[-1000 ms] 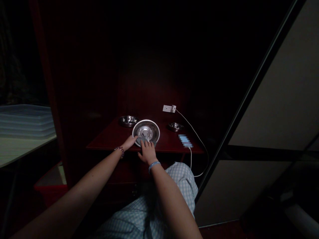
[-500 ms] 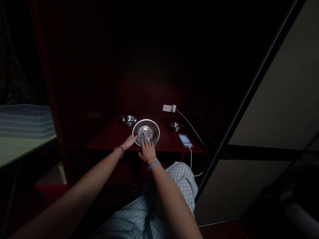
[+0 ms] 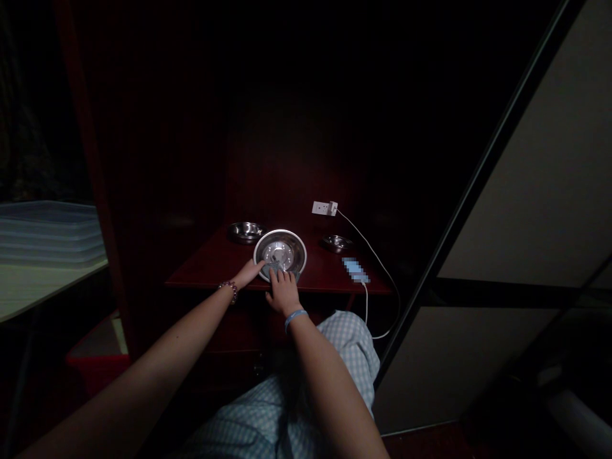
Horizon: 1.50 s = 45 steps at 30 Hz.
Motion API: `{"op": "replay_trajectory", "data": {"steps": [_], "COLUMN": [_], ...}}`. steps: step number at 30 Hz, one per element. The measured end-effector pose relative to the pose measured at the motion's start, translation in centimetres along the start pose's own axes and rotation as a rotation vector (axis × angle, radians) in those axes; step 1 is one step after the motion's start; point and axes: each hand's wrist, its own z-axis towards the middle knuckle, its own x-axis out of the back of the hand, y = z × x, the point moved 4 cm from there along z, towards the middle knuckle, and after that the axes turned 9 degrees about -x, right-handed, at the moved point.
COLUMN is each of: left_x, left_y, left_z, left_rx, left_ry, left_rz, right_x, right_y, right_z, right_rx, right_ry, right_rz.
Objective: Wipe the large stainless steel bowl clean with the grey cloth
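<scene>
A shiny metal bowl (image 3: 289,243) rests near the front edge of the dark red shelf, its opening tipped toward me. My left hand (image 3: 249,274) is closed on the bowl's left rim, with the thumb over the edge. Inside the near wall of the bowl lies a grey cloth (image 3: 273,266). My right hand (image 3: 284,292) presses this cloth against the bowl, its fingers closed over it. Part of the cloth is hidden under those fingers.
Two more metal bowls stand behind, one at left (image 3: 245,232) and a smaller one at right (image 3: 337,243). A phone (image 3: 356,270) lies on the shelf (image 3: 201,271), its white cable (image 3: 377,248) running to a wall socket (image 3: 321,208). Stacked clear trays (image 3: 48,233) sit far left.
</scene>
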Motion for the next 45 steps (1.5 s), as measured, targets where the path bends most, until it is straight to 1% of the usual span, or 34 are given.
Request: {"op": "replay_trajectory", "data": {"steps": [9, 14, 20, 28, 33, 36, 40, 45], "left_x": [-0.1, -0.1, -0.2, -0.1, -0.1, -0.1, -0.1, -0.1], "left_y": [-0.1, -0.5, -1.1, -1.0, -0.8, -0.6, -0.5, -0.5], "left_z": [0.1, 0.3, 0.5, 0.4, 0.2, 0.0, 0.0, 0.0], "left_rx": [-0.047, -0.087, -0.072, -0.051, 0.025, 0.037, 0.033, 0.055], "left_ry": [-0.029, -0.018, -0.049, -0.016, -0.021, -0.023, -0.032, -0.010], "left_rz": [-0.037, -0.026, -0.083, -0.076, -0.113, -0.133, -0.109, -0.074], "right_x": [0.0, 0.0, 0.0, 0.0, -0.1, 0.0, 0.0, 0.1], "right_y": [-0.1, -0.1, -0.1, 0.0, 0.0, -0.1, -0.1, -0.1], "right_z": [0.0, 0.0, 0.0, 0.0, 0.0, 0.0, 0.0, 0.0], "right_rx": [-0.002, -0.002, -0.006, -0.001, -0.002, -0.002, -0.003, -0.001], "right_ry": [-0.013, -0.002, -0.003, 0.006, 0.006, 0.004, -0.005, -0.007], "right_rz": [0.008, 0.012, 0.012, 0.020, 0.020, 0.015, 0.012, 0.013]}}
